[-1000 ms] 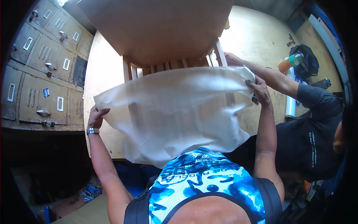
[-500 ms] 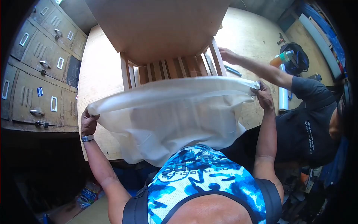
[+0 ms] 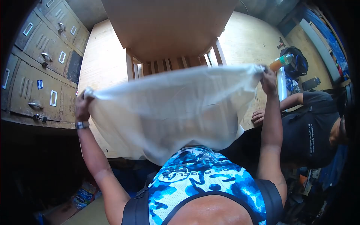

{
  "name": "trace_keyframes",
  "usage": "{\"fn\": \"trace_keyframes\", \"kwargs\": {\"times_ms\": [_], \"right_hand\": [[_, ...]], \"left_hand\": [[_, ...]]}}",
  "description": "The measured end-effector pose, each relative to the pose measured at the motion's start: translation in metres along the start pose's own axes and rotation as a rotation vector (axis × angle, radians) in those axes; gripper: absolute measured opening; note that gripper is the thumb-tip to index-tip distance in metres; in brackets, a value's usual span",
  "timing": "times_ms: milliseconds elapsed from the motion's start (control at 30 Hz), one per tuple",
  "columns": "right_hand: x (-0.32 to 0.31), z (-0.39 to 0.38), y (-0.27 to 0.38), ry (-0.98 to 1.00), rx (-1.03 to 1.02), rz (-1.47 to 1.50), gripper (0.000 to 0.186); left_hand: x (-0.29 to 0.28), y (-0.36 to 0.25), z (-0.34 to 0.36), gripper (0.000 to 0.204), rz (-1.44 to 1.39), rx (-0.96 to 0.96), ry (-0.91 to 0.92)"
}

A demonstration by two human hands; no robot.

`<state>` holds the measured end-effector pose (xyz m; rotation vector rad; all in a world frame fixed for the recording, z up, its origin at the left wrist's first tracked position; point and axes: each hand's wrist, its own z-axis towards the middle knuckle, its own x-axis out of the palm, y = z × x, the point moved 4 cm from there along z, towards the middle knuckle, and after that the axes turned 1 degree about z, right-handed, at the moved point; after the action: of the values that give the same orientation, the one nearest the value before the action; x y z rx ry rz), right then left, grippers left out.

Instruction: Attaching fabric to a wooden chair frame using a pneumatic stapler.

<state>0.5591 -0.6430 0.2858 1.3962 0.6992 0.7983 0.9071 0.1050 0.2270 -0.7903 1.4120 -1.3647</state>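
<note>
A thin, whitish translucent sheet point(image 3: 187, 101) is stretched between my two hands, sagging in the middle toward my body. My left hand point(image 3: 83, 105) is closed on its bunched left corner. At the right corner my right hand point(image 3: 268, 81) grips the sheet, raised a little higher than the left. Just beyond the sheet stands a wooden chair-like piece point(image 3: 172, 30) with a broad flat panel and a slatted part below it. The sheet hides its lower portion.
The wooden piece stands on a pale plywood table point(image 3: 99, 56). Worn lockers point(image 3: 41, 78) line the left. At the right a co-worker point(image 3: 311, 127) rests a hand point(image 3: 258, 117) by the table edge. A bottle of orange liquid point(image 3: 279, 63) and a black bag point(image 3: 296, 60) lie beyond.
Both my hands have lifted the sheet higher and farther forward, covering more of the wooden piece. The co-worker's hand has left the wooden piece and come down near the table's edge.
</note>
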Motion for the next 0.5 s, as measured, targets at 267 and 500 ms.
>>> {"fn": "trace_keyframes", "kwargs": {"times_ms": [267,500], "right_hand": [[0.038,0.133,-0.002,-0.328,-0.161,-0.493,0.019],[0.026,0.132,0.006,-0.239,-0.095,-0.325,0.024]], "left_hand": [[0.051,-0.020,0.124,0.035,0.172,0.055,-0.130],[0.041,-0.026,0.135,0.035,0.189,0.047,-0.003]]}}
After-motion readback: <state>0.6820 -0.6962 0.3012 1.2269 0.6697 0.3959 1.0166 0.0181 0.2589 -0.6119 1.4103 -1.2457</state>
